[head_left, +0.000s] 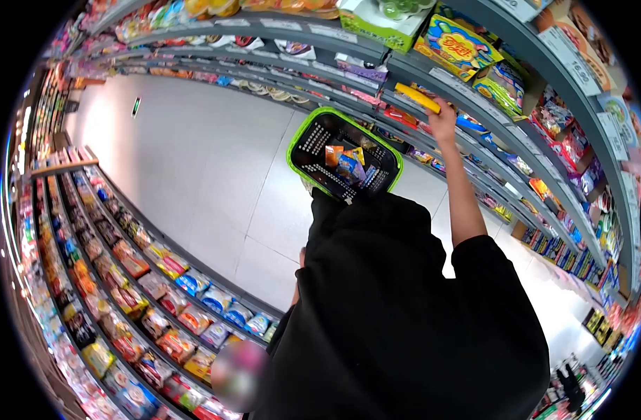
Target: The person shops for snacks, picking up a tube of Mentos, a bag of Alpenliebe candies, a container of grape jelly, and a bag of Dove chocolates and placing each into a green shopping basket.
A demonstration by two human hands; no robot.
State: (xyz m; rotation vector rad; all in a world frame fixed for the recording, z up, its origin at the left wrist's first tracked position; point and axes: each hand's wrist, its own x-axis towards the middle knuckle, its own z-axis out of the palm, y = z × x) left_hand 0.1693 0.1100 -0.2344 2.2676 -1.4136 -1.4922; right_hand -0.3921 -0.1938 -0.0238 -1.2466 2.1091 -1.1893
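Right hand (443,122): fingers pinching end of yellow item (417,96) near shelf (413,68) front edge. Left hand (301,257) mostly hidden, can't tell its fingers.

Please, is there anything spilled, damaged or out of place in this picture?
Nothing clearly stands out. I see no spill on the floor; the packets lie jumbled in the basket, but that looks ordinary. The right hand holds a yellow item, with no visible damage.

Bright indoor light fills the scene, flaring white across the far-left end of the floor (194,154). Fisheye distortion bows the shelves (528,33) into arcs within black corners; a round patch (240,376) at lower left is heavily blurred.
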